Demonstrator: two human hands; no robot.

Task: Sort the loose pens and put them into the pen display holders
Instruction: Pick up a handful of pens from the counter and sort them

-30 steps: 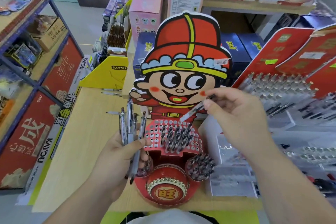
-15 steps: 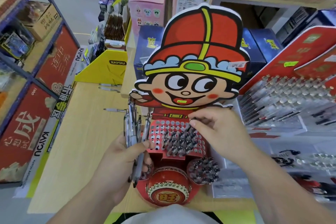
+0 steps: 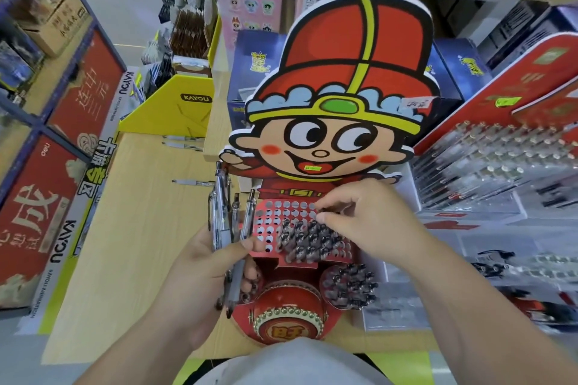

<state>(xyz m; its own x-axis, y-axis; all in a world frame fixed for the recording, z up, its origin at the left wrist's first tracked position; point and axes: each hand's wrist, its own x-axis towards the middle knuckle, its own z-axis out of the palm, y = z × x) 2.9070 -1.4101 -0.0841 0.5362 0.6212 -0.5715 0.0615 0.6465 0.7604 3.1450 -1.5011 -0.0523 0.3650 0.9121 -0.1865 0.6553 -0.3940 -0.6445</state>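
Observation:
A red cartoon-figure pen holder (image 3: 337, 72) stands on the wooden table (image 3: 131, 244). Its perforated red grid (image 3: 275, 216) has several dark pens standing in its right half, and the holes on its left are bare. My left hand (image 3: 200, 272) grips a bundle of several clear pens (image 3: 223, 222) upright just left of the grid. Reaching in from the right, my right hand (image 3: 362, 222) has its fingertips down on the grid's upper rows. Thumb and forefinger pinch a pen there, which is mostly hidden. A round side cup (image 3: 350, 286) also holds pens.
Three loose pens lie on the table behind my left hand (image 3: 190, 183), (image 3: 181, 138), (image 3: 183, 146). A yellow KAYOU box (image 3: 175, 106) stands at the back left. Red racks of pens (image 3: 500, 159) fill the right. Blue shelving (image 3: 37, 122) runs along the left.
My right hand came down from in front of the figure's face to the grid, bringing its pen into the holes. The left hand kept its bundle still. The camera moved closer.

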